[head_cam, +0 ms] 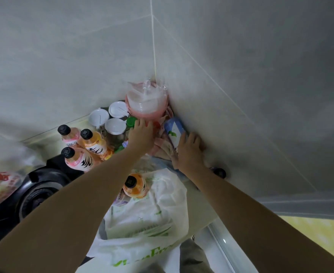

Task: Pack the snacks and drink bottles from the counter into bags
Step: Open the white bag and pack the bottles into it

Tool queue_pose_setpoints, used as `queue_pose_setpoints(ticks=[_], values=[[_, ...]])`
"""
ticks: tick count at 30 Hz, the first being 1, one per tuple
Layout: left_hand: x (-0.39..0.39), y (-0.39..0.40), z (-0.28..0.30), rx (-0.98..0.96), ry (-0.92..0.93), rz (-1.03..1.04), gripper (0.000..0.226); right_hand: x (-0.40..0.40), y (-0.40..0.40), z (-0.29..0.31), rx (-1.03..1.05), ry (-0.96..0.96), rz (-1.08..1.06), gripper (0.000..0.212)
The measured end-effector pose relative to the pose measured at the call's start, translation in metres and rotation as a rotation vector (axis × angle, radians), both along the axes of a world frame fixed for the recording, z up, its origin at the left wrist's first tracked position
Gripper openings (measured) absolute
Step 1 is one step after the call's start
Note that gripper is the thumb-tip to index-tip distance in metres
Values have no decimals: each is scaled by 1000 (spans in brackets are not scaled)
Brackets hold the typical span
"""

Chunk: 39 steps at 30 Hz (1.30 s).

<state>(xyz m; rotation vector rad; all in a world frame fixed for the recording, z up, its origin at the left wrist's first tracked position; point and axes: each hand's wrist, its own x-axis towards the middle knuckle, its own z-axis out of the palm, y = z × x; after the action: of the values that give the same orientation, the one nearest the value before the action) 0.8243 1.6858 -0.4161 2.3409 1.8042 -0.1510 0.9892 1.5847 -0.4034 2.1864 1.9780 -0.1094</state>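
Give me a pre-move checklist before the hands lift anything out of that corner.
1. Right hand on the blue-and-white snack packet: ok, fingers lie on it; grip cannot tell.
2. Left hand holds something: cannot tell, fingertips hidden below the pink stack of plastic bowls.
3. White plastic bag with green print open to receive: cannot tell, mouth not clearly visible.
4. Orange drink bottle already in the bag: ok.
5. Three black-capped bottles still on the counter: not ok, unpacked.

Three bottles (83,146) left of the bag (152,209), one bottle (135,185) inside
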Motion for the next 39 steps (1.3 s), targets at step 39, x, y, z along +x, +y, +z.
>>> queue_pose_setpoints(ticks=[39], values=[[-98, -146, 187, 248, -820, 194, 35, -29, -76, 166, 250, 546, 96, 51]])
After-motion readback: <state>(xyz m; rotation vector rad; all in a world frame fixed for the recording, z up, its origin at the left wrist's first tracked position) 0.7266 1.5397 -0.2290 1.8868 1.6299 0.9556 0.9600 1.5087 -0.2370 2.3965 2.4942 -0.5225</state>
